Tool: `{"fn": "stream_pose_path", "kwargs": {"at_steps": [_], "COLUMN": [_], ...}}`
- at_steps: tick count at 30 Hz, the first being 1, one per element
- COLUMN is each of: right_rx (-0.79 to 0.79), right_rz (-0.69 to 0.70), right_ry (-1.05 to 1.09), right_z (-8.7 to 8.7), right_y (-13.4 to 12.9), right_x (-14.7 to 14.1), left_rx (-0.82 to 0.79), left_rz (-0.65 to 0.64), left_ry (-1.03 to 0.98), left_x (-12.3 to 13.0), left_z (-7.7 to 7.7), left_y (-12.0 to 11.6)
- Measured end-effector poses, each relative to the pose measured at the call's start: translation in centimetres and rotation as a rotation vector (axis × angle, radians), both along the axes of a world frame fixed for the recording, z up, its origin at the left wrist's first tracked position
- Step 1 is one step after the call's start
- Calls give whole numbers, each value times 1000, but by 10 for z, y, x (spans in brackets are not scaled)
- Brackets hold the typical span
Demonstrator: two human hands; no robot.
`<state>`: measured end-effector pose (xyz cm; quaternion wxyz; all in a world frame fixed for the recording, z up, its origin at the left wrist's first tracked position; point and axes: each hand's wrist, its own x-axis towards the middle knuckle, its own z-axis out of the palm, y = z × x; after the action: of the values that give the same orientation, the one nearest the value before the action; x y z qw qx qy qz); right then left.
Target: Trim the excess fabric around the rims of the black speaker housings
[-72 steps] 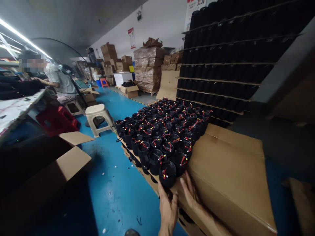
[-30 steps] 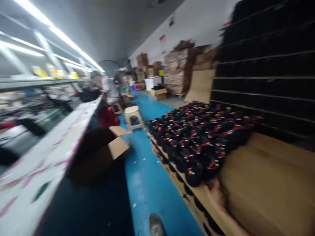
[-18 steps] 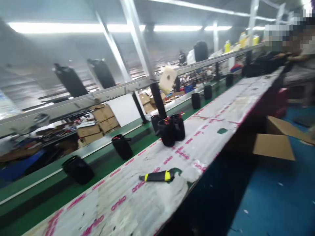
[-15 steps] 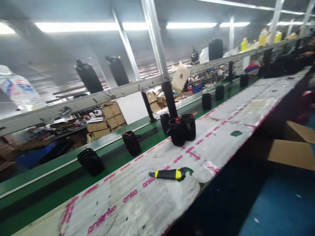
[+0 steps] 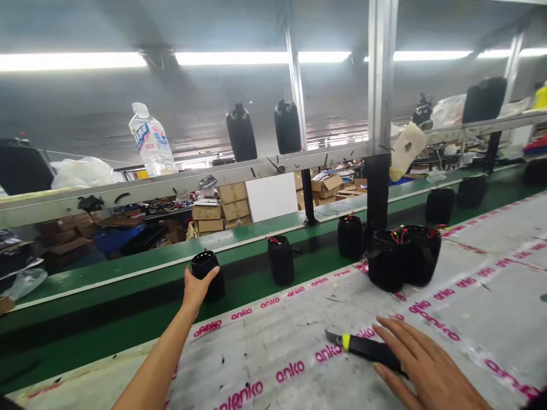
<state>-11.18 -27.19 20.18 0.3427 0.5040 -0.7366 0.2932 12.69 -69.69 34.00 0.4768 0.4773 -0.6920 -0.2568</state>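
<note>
A left hand (image 5: 197, 289) clasps an upright black canister (image 5: 216, 289) between thumb and fingers, while the right hand (image 5: 427, 364), spread wide, hovers nearest a black tool (image 5: 370, 348) whose tip points away from its palm.

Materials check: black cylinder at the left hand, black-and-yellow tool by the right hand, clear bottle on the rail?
Black cylinder: matte, probably fabric-covered, as it shows little glare; weave too small to confirm.
Black-and-yellow tool: dull handle, plastic or rubber; thin pointed tip, perhaps metal.
Clear bottle: likely glossy plastic, given the see-through walls and highlights; glass not ruled out.
</note>
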Motion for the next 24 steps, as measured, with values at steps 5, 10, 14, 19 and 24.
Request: {"fn": "stream_pose_path", "kwargs": {"at_steps": [5,10,14,19,24], "right_rx": [120,57,-59,-119,-33], "right_rz": [55,-5,-77,133,341], "right_ry": [100,69,-55,-203,-210], "right_z": [-31,-37,-10,56,117], "right_y": [-28,-30,-26,-23,-27], "right_x": [-22,-20,2,48,79], "left_rx": [62,-42,-13,102,200], "left_rz": [-114,-155,-352,-571,-556], "left_ry": [-43,-87,-52,-10,-39], "left_x": [3,0,-9,-30,-42], "left_z": [-7,4,13,6,-13], "left_y": [-29,16,95,176,206]}}
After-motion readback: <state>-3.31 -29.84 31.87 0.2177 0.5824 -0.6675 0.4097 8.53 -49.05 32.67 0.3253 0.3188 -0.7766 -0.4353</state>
